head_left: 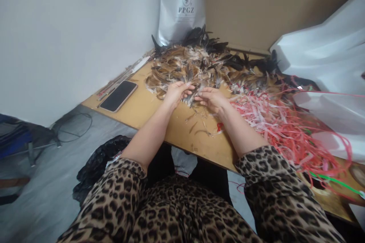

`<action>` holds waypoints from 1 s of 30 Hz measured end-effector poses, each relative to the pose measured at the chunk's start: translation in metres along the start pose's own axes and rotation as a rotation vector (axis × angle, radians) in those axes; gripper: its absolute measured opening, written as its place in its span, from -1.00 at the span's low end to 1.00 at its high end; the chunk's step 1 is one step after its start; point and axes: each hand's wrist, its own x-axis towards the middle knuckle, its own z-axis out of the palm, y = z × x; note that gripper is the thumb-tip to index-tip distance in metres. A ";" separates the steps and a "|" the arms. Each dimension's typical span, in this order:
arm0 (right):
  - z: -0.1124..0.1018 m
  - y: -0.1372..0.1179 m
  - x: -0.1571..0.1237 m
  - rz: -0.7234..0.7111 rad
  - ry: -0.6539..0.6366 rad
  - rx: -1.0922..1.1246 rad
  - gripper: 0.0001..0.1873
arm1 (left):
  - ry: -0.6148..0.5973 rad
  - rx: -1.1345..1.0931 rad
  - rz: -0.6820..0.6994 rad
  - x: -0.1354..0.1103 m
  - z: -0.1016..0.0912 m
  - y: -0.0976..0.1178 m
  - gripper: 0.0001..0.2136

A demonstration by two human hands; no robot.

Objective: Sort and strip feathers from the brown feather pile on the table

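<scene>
My left hand (178, 93) reaches over the near edge of a pile of feathers (185, 60), its thumb and fingers pinched on what looks like a small feather. Close beside it on the right, my right hand (211, 98) is also pinched, and wispy grey and white feathers show at its fingertips. The exact ends of what each hand grips blend into the pile behind. Brown, black and whitish feathers make up the heap. Several thin loose feathers (195, 126) lie on the wooden table (196, 144) below my hands.
A phone (118, 96) lies at the table's left. Red and pink plastic strips (279, 125) are heaped at the right, with a green strip (339, 183). White bags stand behind (182, 7) and at the right (322, 49). A black plastic bag (97, 167) sits below the front edge.
</scene>
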 end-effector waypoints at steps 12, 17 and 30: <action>0.005 -0.004 0.000 -0.159 0.107 -0.123 -0.87 | -0.046 0.166 0.017 -0.001 0.007 -0.009 -0.81; 0.006 -0.002 0.000 -0.176 0.080 -0.130 -0.87 | -0.073 0.192 -0.003 -0.005 0.010 -0.008 -0.83; 0.010 -0.007 -0.003 -0.115 0.112 -0.115 -0.81 | -0.093 0.203 -0.016 -0.002 0.009 -0.012 -0.86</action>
